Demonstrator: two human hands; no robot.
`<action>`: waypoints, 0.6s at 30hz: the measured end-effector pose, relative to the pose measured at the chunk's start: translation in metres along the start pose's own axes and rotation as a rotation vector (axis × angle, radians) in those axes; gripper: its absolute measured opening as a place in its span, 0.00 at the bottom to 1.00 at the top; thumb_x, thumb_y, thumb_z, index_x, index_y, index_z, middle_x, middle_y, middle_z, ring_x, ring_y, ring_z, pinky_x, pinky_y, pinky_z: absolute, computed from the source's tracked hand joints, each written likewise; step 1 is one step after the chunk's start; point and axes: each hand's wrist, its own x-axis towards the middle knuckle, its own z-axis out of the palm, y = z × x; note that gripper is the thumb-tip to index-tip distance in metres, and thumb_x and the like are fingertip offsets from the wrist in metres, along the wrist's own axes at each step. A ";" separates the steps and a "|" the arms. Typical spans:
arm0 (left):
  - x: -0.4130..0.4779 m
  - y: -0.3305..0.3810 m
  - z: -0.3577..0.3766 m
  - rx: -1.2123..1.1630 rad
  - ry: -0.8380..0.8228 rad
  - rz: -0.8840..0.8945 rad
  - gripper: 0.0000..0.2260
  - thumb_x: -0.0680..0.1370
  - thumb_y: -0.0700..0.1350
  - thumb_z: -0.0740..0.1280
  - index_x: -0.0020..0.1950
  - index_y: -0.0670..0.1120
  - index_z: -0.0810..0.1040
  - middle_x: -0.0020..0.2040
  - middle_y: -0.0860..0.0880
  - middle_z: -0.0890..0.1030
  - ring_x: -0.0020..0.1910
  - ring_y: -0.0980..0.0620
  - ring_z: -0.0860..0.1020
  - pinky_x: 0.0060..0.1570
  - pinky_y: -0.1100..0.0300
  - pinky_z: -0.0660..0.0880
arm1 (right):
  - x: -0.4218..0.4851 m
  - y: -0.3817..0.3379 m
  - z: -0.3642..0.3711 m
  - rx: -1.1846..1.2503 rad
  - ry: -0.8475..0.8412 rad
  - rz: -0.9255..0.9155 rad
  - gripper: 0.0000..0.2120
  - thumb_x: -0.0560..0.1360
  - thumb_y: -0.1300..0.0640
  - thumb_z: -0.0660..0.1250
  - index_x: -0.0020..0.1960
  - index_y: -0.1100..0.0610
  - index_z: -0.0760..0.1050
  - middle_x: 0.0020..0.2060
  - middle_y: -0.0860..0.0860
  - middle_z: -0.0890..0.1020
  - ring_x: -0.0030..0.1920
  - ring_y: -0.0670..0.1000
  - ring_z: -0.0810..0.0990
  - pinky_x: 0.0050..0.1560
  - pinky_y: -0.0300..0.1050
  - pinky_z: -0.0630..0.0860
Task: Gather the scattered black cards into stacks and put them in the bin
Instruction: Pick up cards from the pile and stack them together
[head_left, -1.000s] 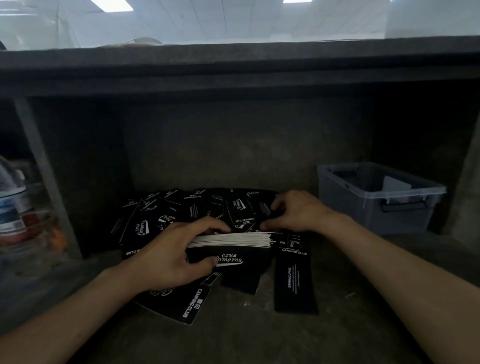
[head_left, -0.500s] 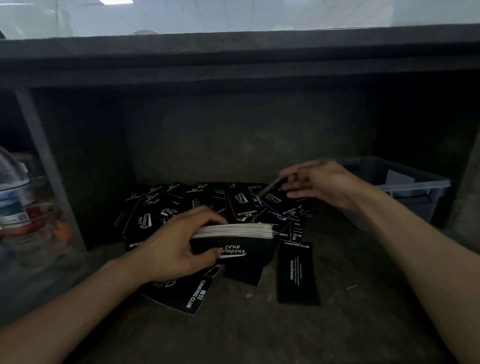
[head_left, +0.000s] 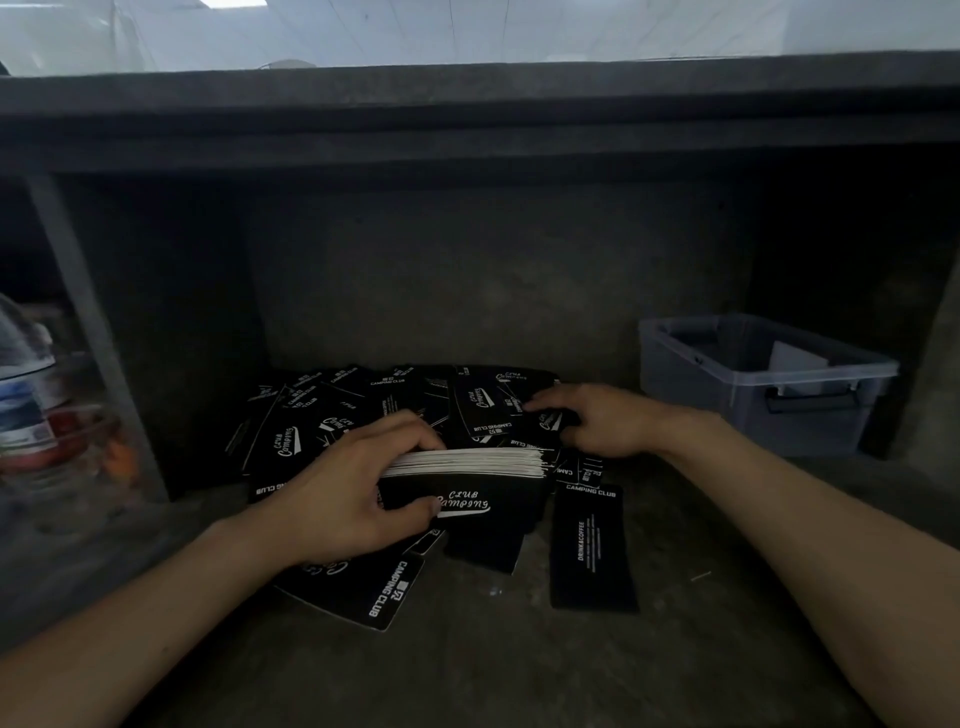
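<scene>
Black "Camping Club" cards (head_left: 322, 415) lie scattered in a heap on the dark shelf floor. My left hand (head_left: 343, 499) grips a thick stack of cards (head_left: 467, 462) standing on its long edge, thumb on the front face and fingers over the top. My right hand (head_left: 597, 421) rests on the heap just behind the stack's right end, its fingers stretched left and touching loose cards. A single card (head_left: 592, 551) lies flat to the right of the stack, and another (head_left: 374, 592) lies under my left wrist. The translucent grey bin (head_left: 810, 415) stands at the right.
The work area is a low, dim alcove with a concrete back wall and a heavy slab overhead. A grey post (head_left: 88, 322) bounds it on the left, with a plastic bottle (head_left: 31, 405) beyond it. Something pale leans inside the bin.
My right hand rose from the heap pinching a card half a second ago and has come back down onto the heap. My left hand and its stack have stayed in place.
</scene>
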 end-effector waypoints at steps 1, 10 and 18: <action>0.000 0.000 0.000 -0.004 -0.002 -0.005 0.11 0.73 0.51 0.72 0.54 0.52 0.78 0.52 0.57 0.77 0.49 0.51 0.81 0.47 0.54 0.78 | 0.002 0.001 -0.001 -0.022 0.003 0.020 0.28 0.75 0.60 0.67 0.73 0.49 0.67 0.72 0.52 0.68 0.72 0.50 0.66 0.70 0.36 0.60; -0.002 -0.002 -0.001 0.000 -0.001 -0.040 0.17 0.72 0.55 0.72 0.60 0.55 0.76 0.66 0.59 0.70 0.63 0.56 0.76 0.58 0.61 0.75 | -0.007 0.006 -0.022 0.198 0.206 0.200 0.15 0.67 0.52 0.79 0.52 0.50 0.82 0.44 0.50 0.82 0.44 0.47 0.79 0.41 0.35 0.72; 0.000 0.002 0.001 -0.088 -0.005 -0.071 0.32 0.73 0.49 0.74 0.74 0.55 0.65 0.66 0.59 0.76 0.65 0.58 0.76 0.61 0.68 0.73 | -0.020 -0.032 -0.026 0.794 -0.278 -0.084 0.12 0.79 0.58 0.65 0.61 0.56 0.79 0.54 0.53 0.84 0.53 0.50 0.84 0.51 0.41 0.80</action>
